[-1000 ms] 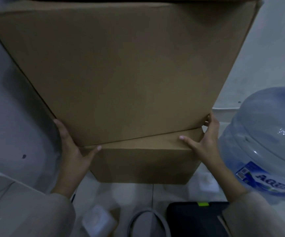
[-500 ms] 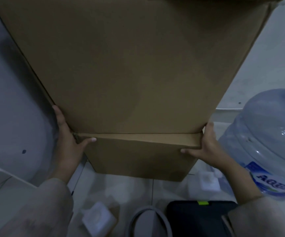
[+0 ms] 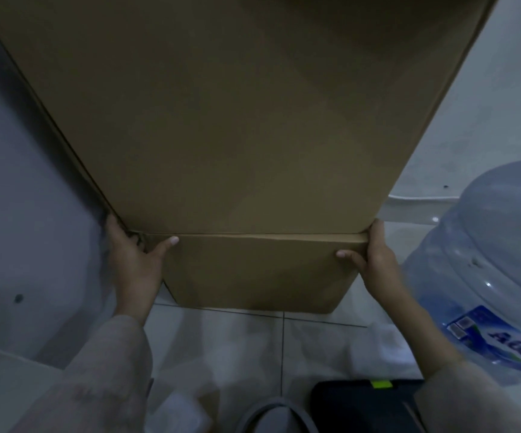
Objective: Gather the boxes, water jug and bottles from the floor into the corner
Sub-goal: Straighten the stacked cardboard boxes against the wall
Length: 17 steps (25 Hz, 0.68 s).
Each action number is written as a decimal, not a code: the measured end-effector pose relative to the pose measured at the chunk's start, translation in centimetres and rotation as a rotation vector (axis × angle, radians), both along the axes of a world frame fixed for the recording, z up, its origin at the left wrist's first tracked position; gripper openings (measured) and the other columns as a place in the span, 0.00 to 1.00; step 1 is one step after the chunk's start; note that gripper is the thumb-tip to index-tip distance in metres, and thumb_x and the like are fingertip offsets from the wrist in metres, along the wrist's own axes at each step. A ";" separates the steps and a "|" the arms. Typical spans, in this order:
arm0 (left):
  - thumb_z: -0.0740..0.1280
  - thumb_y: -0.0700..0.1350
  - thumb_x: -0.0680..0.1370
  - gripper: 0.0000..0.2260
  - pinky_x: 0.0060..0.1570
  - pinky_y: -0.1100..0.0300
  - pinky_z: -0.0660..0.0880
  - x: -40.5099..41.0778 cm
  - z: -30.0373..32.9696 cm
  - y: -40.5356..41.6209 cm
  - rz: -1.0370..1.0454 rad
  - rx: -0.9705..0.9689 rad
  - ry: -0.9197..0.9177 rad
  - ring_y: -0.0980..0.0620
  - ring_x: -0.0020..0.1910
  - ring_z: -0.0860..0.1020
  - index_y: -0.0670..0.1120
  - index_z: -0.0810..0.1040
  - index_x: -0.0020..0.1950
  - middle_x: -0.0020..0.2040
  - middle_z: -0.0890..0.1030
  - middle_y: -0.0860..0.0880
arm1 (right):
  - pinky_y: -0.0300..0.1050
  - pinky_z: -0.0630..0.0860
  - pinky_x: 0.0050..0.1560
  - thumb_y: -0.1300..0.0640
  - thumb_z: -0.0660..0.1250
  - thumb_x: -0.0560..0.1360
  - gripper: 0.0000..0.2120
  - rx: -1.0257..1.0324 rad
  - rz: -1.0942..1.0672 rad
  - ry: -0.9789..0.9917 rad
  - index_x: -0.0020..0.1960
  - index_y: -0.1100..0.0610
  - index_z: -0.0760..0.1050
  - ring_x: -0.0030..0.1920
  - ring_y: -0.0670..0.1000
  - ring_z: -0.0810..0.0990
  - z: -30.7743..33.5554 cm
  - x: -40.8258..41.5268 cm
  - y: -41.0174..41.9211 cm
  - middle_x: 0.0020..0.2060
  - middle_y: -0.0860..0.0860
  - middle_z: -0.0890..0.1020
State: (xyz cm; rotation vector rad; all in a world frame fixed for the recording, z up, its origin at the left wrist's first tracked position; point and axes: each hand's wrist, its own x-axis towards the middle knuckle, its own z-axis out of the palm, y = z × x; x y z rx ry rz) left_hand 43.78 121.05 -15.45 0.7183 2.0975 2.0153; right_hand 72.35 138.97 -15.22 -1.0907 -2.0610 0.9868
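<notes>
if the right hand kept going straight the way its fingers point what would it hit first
The right hand points up and away along the side of the boxes. Probably the wall behind, though depth is unclear.

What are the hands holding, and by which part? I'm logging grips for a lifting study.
Both hands grip the stacked cardboard boxes at the seam: left hand at the left corner, right hand at the right, thumbs on the lower box.
</notes>
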 end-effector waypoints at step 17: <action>0.70 0.36 0.72 0.34 0.58 0.62 0.70 0.0 0.5 -2.3 -0.168 -0.023 -0.081 0.49 0.68 0.69 0.51 0.59 0.73 0.72 0.67 0.50 | 0.38 0.66 0.53 0.49 0.54 0.79 0.10 -0.232 -0.110 0.277 0.59 0.51 0.61 0.49 0.37 0.72 1.3 -0.9 -1.1 0.49 0.39 0.72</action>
